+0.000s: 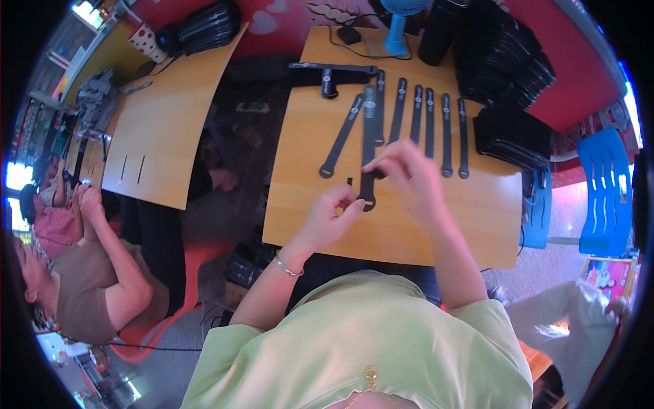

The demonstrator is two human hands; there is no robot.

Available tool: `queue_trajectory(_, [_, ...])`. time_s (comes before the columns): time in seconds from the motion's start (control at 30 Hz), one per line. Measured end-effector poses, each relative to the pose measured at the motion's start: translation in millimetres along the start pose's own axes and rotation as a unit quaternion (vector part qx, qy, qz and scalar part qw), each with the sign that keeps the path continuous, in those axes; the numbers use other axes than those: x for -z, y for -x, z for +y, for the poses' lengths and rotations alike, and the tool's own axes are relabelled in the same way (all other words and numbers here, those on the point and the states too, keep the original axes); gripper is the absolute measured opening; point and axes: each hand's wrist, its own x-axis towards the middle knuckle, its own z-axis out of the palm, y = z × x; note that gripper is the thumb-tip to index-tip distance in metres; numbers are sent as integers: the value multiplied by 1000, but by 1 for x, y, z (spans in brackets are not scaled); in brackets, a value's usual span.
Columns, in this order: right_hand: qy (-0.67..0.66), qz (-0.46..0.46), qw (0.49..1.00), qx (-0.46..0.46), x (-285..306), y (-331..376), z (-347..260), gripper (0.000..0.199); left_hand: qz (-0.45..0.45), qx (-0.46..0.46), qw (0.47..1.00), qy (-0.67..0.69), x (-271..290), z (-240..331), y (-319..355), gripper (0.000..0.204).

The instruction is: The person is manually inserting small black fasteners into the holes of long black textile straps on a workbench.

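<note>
Strap assembly is under way on the wooden table [436, 225], judged from how the pieces lie. Left hand [334, 215] rests near the lower, rounded end of a black strap [368, 146] that lies lengthwise on the tabletop; its fingers are curled, thumb and forefinger pinched at the strap's end. Whether a small part sits between them cannot be told. Right hand [409, 174] is just beside it, fingers bent and pinching the same strap a little higher up, at its right edge.

Finished or sorted work, as far as can be judged: a row of black straps [429, 123] lies side by side above the hands, well apart from the worked piece, with one more strap [340, 136] lying aslant to the left. A black crosspiece [332, 70] lies at the far edge.

Stock at hand: stacks of black material [511, 68] fill the far right of the table, which suggests much remains. A blue desk fan [398, 27] stands at the far edge. A second wooden table [163, 116] stands to the left, with seated people [88, 273] beside it.
</note>
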Motion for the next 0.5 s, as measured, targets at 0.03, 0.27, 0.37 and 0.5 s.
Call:
queue_trajectory(0.03, [69,-15,997,19,-5,5,-2,4,31,36,997,59,-2,0,-2,14])
queue_trajectory(0.27, [108,-30,984,138,-19,26,3,22,94,183,941,269,1,31,-9,20])
queue_trajectory(0.37, [149,-19,972,183,-11,28,2,26,84,191,919,336,4,26,-10,21])
queue_trajectory(0.5, [151,-18,974,166,-12,27,19,22,44,216,915,338,0,32,-7,20])
